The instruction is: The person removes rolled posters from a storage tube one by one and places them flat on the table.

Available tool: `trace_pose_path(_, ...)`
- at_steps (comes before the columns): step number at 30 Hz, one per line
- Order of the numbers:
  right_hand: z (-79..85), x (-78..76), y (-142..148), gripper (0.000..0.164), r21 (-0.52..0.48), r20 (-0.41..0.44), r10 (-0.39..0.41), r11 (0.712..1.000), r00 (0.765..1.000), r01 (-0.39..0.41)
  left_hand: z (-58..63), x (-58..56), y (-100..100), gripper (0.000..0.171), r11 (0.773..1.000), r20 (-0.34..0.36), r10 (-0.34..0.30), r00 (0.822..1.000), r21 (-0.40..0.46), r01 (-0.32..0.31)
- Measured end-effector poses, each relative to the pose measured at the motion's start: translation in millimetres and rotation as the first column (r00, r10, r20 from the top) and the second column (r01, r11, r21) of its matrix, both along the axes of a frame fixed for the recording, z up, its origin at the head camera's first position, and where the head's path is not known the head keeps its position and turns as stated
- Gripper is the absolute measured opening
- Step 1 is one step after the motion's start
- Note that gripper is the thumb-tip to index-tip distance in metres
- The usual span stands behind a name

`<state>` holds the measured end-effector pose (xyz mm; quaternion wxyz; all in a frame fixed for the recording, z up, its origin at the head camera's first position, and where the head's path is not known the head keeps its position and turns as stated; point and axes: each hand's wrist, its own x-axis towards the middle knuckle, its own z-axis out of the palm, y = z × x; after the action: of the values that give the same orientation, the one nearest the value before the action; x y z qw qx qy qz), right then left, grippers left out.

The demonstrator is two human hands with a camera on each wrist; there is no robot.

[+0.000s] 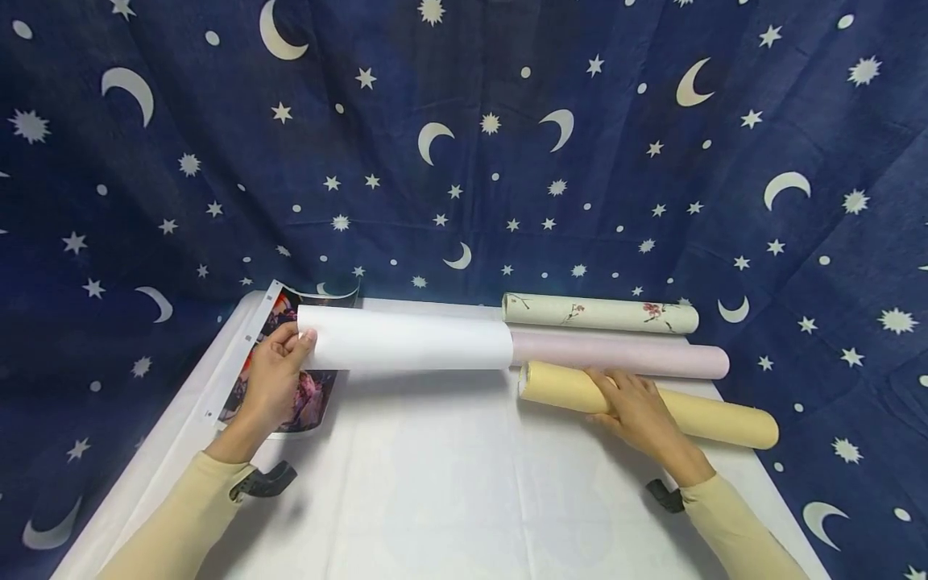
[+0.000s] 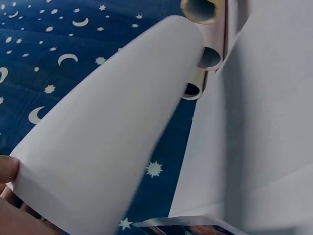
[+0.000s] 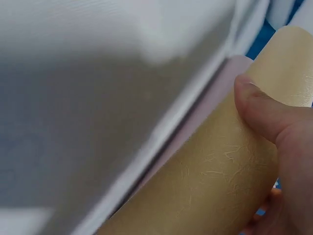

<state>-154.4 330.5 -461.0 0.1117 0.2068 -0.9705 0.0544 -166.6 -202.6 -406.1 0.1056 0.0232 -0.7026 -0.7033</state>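
Observation:
My left hand [image 1: 275, 374] pinches the left end of a white paper roll [image 1: 406, 338], thumb in front. The roll lies level above the table, its far end meeting the left end of a pink roll [image 1: 623, 354]. With thumb and fingers around it, my right hand [image 1: 641, 411] grips a textured yellow roll [image 1: 718, 417], which lies slanted in front of the pink one. Behind the pink roll is a pale green roll [image 1: 602, 313] with a red flower print. In the left wrist view, the hollow ends of the yellow [image 2: 199, 11], pink and green rolls show.
A dark printed poster [image 1: 312, 403] with curling white edges lies at the table's left, partly behind my left hand. A white cloth covers the table [image 1: 435, 483]. Around its back and sides hangs a blue curtain [image 1: 464, 185] with moons and stars.

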Motion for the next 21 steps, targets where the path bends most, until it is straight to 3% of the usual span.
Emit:
trace_pose_path(4,-6.3,-5.4,-0.7,0.08,0.032,0.033,0.023,0.999,0.999,-0.024,3.5,-0.5,0.1,0.037,1.0,0.007,0.023,1.0,0.02,-0.023)
trace_pose_path(12,-18.7,-16.9,-5.8,0.08,0.015,0.0,0.074,0.997,0.997,-0.074,9.4,2.4,2.1,0.025,0.992,-0.016,0.062,0.998,0.115,-0.06)
trace_pose_path(21,-28.3,-34.9,-7.4,0.078,0.044,-0.108,0.068,0.997,0.992,-0.063,11.7,3.7,-3.8,0.02,0.987,-0.055,0.057,0.997,0.156,-0.047)
